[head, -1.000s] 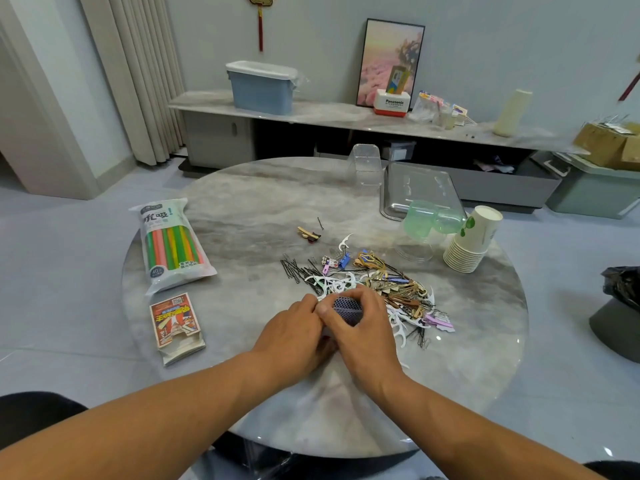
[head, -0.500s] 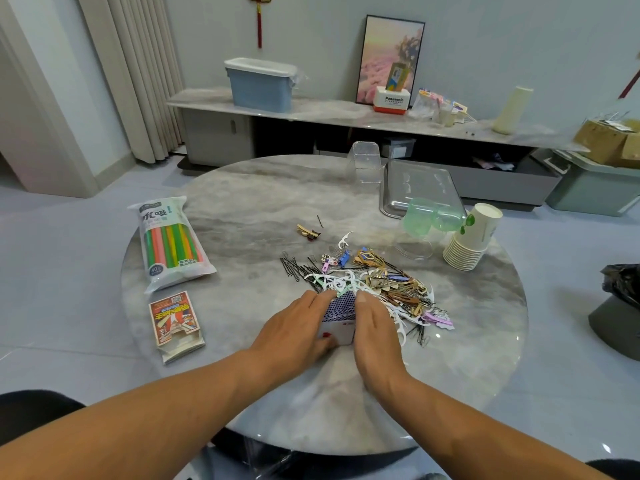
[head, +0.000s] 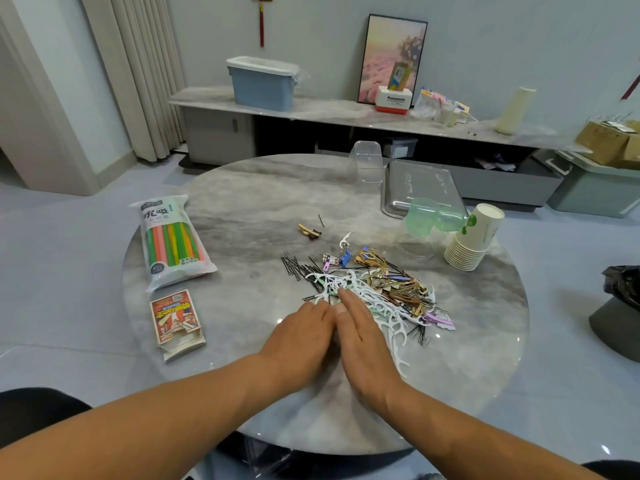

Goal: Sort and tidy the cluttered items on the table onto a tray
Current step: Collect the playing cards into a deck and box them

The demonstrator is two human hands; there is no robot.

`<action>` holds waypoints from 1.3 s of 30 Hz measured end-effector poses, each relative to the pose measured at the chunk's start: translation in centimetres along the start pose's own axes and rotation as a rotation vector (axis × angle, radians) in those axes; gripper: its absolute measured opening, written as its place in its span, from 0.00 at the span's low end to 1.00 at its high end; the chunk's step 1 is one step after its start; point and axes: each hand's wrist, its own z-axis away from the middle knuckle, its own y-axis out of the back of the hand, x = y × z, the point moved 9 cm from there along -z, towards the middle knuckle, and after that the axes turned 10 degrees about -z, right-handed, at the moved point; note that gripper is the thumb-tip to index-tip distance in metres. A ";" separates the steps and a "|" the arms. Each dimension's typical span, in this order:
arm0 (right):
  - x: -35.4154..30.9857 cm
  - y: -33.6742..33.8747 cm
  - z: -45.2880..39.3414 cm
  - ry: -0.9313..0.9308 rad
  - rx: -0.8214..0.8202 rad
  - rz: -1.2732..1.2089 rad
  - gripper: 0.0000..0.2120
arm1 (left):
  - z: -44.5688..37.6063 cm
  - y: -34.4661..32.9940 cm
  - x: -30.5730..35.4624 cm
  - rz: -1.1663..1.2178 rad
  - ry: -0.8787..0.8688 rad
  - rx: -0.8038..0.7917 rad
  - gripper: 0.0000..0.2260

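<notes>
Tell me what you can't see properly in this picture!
- Whatever may lie under the left hand and right hand: head view, the flat hands cover it.
- Single pieces in the pile of picks and clips: too small and tangled to count.
- Black bag: cut off by the right edge.
- Tray: near corner hidden by the green cups.

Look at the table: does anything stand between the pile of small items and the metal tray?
Yes. Between the pile and the metal tray sit a green plastic container on the tray's near edge and a clear cup before it. A stack of paper cups lies to their right.
</notes>
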 end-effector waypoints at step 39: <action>-7.8 4.8 -8.2 -0.505 -0.113 -0.541 0.14 | -6.6 6.0 -4.9 2.071 0.823 -0.038 0.11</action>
